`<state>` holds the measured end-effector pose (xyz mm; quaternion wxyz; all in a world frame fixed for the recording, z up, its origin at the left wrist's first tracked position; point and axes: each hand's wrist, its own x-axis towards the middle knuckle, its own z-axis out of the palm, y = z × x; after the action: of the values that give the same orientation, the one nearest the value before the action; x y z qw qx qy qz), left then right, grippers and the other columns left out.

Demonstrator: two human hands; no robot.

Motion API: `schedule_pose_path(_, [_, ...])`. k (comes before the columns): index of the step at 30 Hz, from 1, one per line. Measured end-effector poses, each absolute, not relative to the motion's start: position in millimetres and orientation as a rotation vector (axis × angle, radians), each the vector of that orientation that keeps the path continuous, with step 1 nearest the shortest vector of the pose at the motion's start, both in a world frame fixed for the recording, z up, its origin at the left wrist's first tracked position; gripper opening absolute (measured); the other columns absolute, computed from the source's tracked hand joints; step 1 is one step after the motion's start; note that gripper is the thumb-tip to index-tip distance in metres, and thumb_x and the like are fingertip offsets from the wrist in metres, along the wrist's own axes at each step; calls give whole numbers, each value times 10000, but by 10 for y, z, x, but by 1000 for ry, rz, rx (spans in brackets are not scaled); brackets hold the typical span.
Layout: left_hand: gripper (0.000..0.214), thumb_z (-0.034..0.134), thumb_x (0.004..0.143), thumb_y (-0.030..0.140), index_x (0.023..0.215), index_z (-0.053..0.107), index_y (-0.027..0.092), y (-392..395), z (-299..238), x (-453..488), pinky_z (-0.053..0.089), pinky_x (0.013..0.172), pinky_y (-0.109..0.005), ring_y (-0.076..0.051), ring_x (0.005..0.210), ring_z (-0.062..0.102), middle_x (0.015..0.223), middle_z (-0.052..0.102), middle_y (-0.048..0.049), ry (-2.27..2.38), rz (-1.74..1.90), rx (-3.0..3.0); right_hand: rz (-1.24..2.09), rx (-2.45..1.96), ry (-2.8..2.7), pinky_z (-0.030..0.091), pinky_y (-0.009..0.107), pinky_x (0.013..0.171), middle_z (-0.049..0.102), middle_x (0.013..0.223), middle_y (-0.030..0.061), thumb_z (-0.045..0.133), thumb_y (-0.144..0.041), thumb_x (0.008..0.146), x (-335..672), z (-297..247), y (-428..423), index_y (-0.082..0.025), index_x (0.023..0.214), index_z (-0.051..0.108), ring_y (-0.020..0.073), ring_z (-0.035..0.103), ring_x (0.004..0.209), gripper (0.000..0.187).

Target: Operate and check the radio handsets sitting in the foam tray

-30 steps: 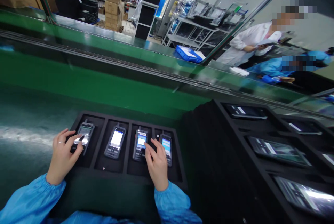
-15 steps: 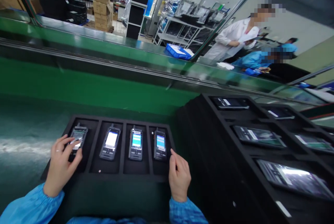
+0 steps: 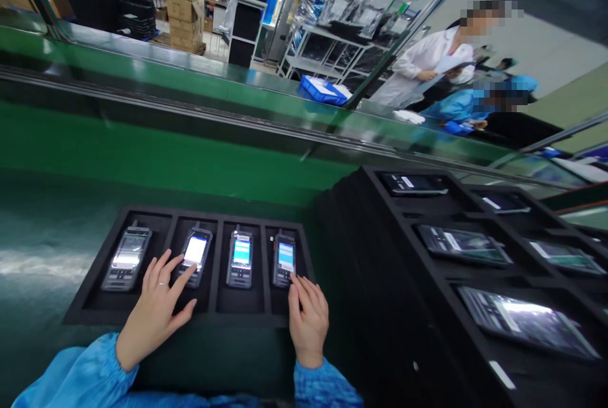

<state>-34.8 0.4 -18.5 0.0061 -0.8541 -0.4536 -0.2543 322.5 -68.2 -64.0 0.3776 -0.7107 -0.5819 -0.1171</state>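
Observation:
A black foam tray point(image 3: 142, 315) lies on the dark green bench, with handheld phones with stub antennas in its compartments. My left hand point(image 3: 159, 306) is spread over the second compartment from the left; its index fingertip meets the lower screen edge of a white-lit phone point(image 3: 196, 249). At the rightmost phone point(image 3: 284, 256), showing a blue-and-white screen, the fingertips of my right hand point(image 3: 310, 319) rest by the keypad, loosely bent and holding nothing. Between them sits another blue-lit phone point(image 3: 240, 259). The leftmost phone point(image 3: 127, 258) has a greyish reflective screen and no hand on it.
To the right rises a tall stack of black foam trays point(image 3: 380, 287), its top one holding several phones point(image 3: 527, 319). A glass-and-metal rail point(image 3: 190, 110) runs behind the bench. Beyond it are a blue bin point(image 3: 323, 89), cartons point(image 3: 183, 18) and people in white and blue coats.
My left hand has moved right from the leftmost phone to the second one. My right hand has come from the tray's right edge onto the rightmost phone's lower part.

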Motion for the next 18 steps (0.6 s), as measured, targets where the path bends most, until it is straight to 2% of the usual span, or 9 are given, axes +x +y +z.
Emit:
schedule_pose_path(10, [477,610,1050,313,1521,630,240,-30,-323,-413,354,1323,-729,-458,1656,346,1566,587,-201,-1515,-793,-2724,-312,-1876,-1503,637,598,1031,887,1120,107,526,-336,1106,3175,-600,-660,-278,1184,874,319,815,1088,361])
schedule_pose_path(15, [486,616,1048,325,1532,603,286,-3,-344,-440,337,1345,-698,-416,1678,323,1569,587,-163,-1545,-841,-2739,-320,-1881,-1498,637,595,1039,888,1114,100,531,-331,1103,3153,-590,-654,-277,1179,872,310,817,1079,354])
schedule_pose_path(18, [483,612,1049,326,1528,605,267,2,-332,-441,344,1338,-703,-427,1676,324,1562,590,-176,-1534,-844,-2743,-319,-1879,-1491,637,590,1036,887,1106,98,527,-328,1100,3145,-576,-652,-283,1175,874,307,817,1074,358])
